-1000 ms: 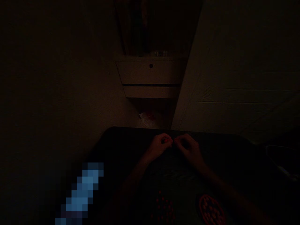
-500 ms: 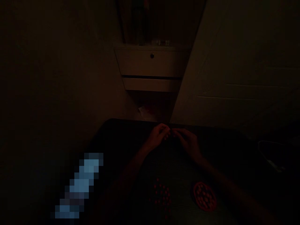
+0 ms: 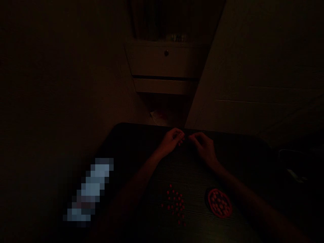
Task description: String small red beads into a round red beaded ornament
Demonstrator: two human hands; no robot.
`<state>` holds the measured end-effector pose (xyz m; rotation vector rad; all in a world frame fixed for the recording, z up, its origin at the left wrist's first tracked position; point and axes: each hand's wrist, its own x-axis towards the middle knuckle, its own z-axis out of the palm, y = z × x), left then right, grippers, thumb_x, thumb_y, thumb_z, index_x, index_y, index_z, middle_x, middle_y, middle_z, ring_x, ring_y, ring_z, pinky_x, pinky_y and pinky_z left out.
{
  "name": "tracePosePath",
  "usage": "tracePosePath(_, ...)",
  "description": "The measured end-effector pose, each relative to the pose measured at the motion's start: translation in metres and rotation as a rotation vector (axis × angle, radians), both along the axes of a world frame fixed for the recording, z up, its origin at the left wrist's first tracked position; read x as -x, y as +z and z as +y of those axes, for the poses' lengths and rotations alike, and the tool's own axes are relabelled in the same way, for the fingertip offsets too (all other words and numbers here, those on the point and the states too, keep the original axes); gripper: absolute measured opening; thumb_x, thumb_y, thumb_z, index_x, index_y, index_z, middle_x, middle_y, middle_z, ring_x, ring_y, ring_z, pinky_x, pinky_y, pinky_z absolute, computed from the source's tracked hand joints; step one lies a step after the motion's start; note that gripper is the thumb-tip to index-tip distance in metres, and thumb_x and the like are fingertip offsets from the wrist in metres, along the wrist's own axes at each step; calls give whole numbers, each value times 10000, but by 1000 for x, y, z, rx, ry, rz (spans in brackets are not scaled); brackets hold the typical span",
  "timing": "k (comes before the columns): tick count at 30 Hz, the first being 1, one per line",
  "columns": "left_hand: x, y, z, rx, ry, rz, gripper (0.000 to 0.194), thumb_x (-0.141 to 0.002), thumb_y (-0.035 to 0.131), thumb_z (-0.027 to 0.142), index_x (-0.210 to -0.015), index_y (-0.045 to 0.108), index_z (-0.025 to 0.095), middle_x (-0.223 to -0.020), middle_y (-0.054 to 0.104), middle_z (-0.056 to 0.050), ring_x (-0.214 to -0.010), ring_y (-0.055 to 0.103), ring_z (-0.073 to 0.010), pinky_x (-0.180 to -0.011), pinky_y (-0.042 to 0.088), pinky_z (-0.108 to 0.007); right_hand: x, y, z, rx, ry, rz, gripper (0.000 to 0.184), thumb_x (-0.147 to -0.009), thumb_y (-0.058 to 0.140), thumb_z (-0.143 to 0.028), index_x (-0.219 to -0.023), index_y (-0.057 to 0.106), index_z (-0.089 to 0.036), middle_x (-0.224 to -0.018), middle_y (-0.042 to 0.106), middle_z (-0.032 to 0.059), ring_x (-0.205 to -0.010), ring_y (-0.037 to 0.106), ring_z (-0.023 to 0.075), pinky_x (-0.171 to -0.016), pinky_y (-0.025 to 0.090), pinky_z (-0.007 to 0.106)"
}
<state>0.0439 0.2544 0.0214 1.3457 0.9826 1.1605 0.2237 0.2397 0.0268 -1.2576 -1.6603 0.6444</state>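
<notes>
Surroundings, dimly lit

Drawer unit [image 3: 167, 62]: plain fronts; dark round fitting [image 3: 166, 53] on the upper one.
Small objects [image 3: 178, 37]: indistinct, atop the drawer unit.
Pale item [image 3: 160, 116]: partly reddish, below the drawer unit.
Wall [image 3: 88, 87]: plain, left of the drawer unit.
Panel [image 3: 238, 111]: horizontal grooves, right of the drawer unit.
Bluish-white oblong [image 3: 93, 185]: pixelated, nearer than the drawer unit, leftward.
</notes>
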Motion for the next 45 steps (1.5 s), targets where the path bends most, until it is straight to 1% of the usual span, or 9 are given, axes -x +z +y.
tracePosePath(5,0,-1,1,-6,4,-12,334,-847,667,499,-899,605,175,-749,649,-7,-615,568,-115,-549,437,-246,0,-1,1,8,-3,11,329,-900,625,-523,-860,701,-205,-825,750,44,-758,681,220,-690,506,318)
tracePosePath(11,1,0,0,-10,6,-26,351,-840,679,512,-903,599,176,-751,651,-7,-619,573,-116,-551,438,-247,1,5,-2,14,-8,22,329,-898,619,-524,-847,694,-207,-825,749,45,-751,679,219,-688,509,321)
tracePosePath(17,1,-1,-1,-16,16,-38,355,-888,619,530,-918,591,177,-750,640,-5,-608,567,-117,-529,439,-245,2,6,-3,12,-21,49,340,-883,638,-538,-801,666,-209,-764,723,29,-718,664,209,-668,507,312)
tracePosePath(21,1,-2,0,-8,27,-39,359,-882,624,532,-920,589,177,-745,634,-1,-605,569,-117,-522,439,-242,2,5,-2,8,-21,68,340,-872,655,-539,-807,667,-206,-766,724,32,-713,662,208,-670,511,314)
tracePosePath(26,1,-4,1,-2,45,-45,372,-859,643,545,-913,591,180,-740,639,1,-590,565,-113,-513,433,-237,2,2,0,15,27,70,302,-864,680,-501,-895,739,-207,-901,776,57,-847,707,236,-795,535,352)
tracePosePath(31,0,-4,0,0,62,-47,367,-855,648,542,-902,594,182,-729,645,-2,-580,566,-113,-504,432,-234,1,-2,3,32,54,85,292,-880,655,-471,-984,774,-226,-1036,796,71,-968,720,260,-895,530,390)
tracePosePath(36,-1,-2,-2,-5,86,-47,373,-843,651,545,-892,596,179,-711,637,3,-575,565,-114,-498,427,-229,0,-3,4,65,43,122,374,-899,619,-485,-1129,733,-213,-1035,800,85,-942,737,259,-867,546,391)
tracePosePath(40,-1,-2,-2,-7,107,-50,365,-840,650,538,-883,602,179,-714,637,4,-580,567,-114,-506,431,-229,0,-3,4,86,43,132,376,-894,608,-521,-1031,749,-201,-996,800,90,-927,735,262,-849,545,375)
tracePosePath(45,0,-2,-1,-14,120,-50,380,-847,628,553,-870,620,173,-700,647,-4,-558,568,-119,-494,433,-235,0,-4,8,108,38,132,393,-884,595,-544,-965,743,-188,-930,787,87,-867,719,255,-802,535,362)
